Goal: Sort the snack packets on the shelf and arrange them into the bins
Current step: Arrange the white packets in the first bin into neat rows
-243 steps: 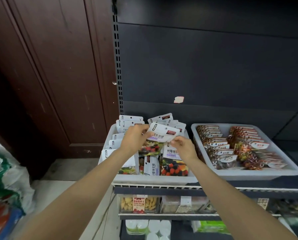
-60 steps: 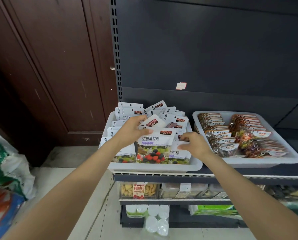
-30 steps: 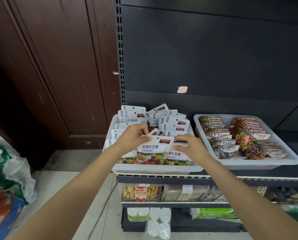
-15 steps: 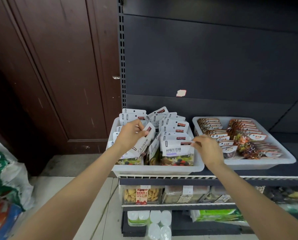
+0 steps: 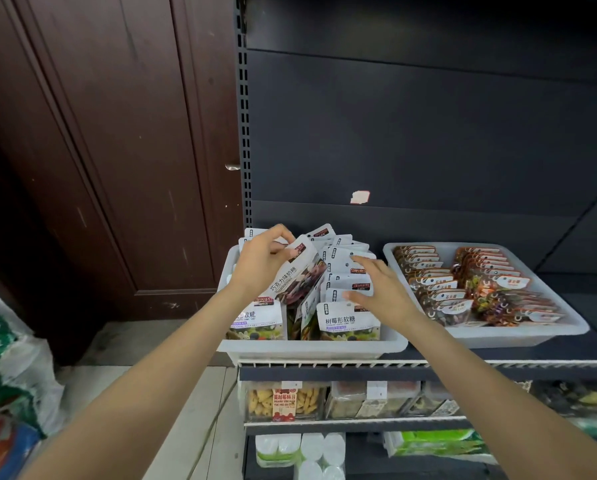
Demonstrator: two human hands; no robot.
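Crowding the left bin (image 5: 310, 351), packets hem both hands — left hand (image 5: 262, 263) pinching a packet (image 5: 298, 273), right hand (image 5: 380, 289) released.

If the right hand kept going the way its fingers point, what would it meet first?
Likely the white tops of the packets standing in the right row of the left bin. The right hand hovers open just over them, fingers pointing up-left; depth is uncertain.

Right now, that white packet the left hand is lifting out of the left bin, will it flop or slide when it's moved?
The white packet probably bends easily: it is a thin pouch, tilted in the left hand. It looks light, since fingers near its top hold it. Its glossy film may be slippery, and it would likely lean on the neighbours in the left bin.
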